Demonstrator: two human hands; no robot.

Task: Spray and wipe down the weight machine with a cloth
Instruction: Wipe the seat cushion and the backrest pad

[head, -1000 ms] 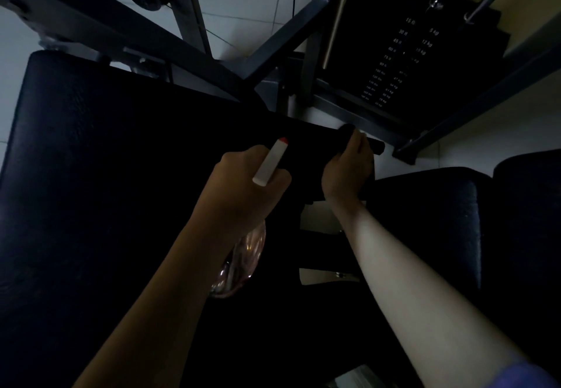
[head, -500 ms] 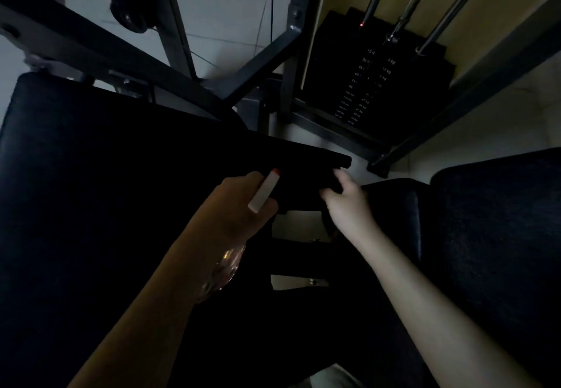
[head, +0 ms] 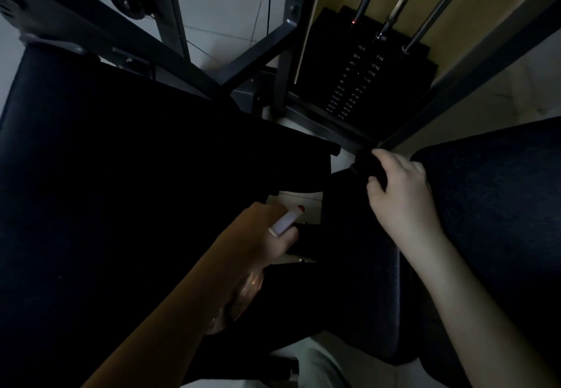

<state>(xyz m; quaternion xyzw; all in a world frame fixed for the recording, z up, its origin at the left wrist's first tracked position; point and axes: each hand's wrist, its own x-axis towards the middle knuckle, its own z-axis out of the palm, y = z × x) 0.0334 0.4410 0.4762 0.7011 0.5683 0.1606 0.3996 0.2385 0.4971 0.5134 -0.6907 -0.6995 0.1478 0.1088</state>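
Left grip: clamped round the neck of the spray bottle. The white nozzle with its red tip pokes out above the knuckles and aims up towards the right grip.
Right grip: fingers curled over a dark cloth and closed on it, pressing it down just beside the grey frame bar.
Cloth: sits under and ahead of the right grip's fingers. It is probably soft and limp and likely to bunch, so it is best kept wadded in the palm with the fingers spread over it.
Spray bottle: the clear body hangs below the left grip, along the forearm. It is likely light, hard plastic that gets slick when wet. The neck is the sensible hold.
Weight machine: the large pad lies left of the left grip and the second pad lies right of the right grip. The weight stack stands beyond both. Its pads are probably cushioned and its frame stiff, so it should stay put under wiping pressure.
Hard to make out: the trigger and the finger on it are hidden.
- The fill level of the bottle is unclear.
- The cloth's size and edges are lost in the dark.
- Whether the cloth touches the bar or the pad edge cannot be told.
- The space between the grips is nearly black.
- Wet and dry surfaces cannot be told apart.
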